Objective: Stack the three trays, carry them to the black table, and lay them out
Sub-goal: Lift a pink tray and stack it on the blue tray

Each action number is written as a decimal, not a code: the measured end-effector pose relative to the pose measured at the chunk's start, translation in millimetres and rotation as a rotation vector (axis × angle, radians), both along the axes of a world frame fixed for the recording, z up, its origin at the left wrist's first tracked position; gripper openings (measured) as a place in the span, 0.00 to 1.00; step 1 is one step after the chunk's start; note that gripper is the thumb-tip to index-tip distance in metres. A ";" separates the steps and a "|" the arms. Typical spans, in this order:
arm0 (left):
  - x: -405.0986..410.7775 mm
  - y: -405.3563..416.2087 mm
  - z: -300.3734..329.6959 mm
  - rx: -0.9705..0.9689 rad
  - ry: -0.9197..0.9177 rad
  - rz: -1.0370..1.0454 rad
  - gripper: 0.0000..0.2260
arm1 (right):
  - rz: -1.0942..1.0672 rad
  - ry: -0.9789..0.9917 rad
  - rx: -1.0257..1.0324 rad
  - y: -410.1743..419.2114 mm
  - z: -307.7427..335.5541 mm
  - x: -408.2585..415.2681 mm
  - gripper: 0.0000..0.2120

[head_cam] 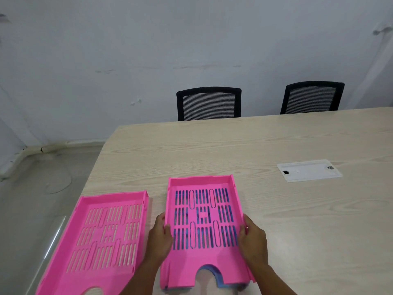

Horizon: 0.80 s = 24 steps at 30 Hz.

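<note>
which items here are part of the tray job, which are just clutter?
Job:
- pink tray held at both sides by left hand and right hand
- blue tray beneath it
- second pink tray, alone to the left

Not job:
- two black chairs
- white cable hatch
- wooden table

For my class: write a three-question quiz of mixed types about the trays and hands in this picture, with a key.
1. True or false: both pink trays are stacked together.
2. What colour shows through the slots of the held pink tray?
3. Where does the other pink tray lie? A) beside the left hand B) beyond the right hand C) on a chair

Key
1. False: they lie apart on the wooden table.
2. Blue, from a blue tray beneath.
3. A
</note>
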<state>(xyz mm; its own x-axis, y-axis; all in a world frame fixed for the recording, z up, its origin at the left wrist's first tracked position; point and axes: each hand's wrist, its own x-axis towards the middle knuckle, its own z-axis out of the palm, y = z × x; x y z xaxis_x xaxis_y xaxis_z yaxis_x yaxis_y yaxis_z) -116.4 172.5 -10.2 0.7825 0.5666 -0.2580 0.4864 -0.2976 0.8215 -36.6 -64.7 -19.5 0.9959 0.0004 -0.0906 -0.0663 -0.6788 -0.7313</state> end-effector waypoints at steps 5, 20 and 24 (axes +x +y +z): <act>1.5 -0.8 -7.4 0.016 0.004 0.002 0.20 | -0.007 0.015 -0.002 -0.2 0.1 2.0 0.13; 0.6 2.3 -3.2 0.037 -0.038 -0.051 0.21 | 0.042 -0.147 -0.044 9.4 6.3 14.2 0.16; 2.0 17.8 3.6 0.035 -0.081 -0.012 0.22 | 0.084 -0.252 -0.046 27.8 18.0 21.1 0.17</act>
<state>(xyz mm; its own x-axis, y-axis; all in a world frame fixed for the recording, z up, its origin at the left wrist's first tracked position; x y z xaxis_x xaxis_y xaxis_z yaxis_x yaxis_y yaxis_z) -114.3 190.3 -6.6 0.8070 0.5645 -0.1734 0.4145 -0.3324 0.8472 -15.5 -36.9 -1.5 0.9837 0.0855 0.1582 0.1718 -0.7074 -0.6856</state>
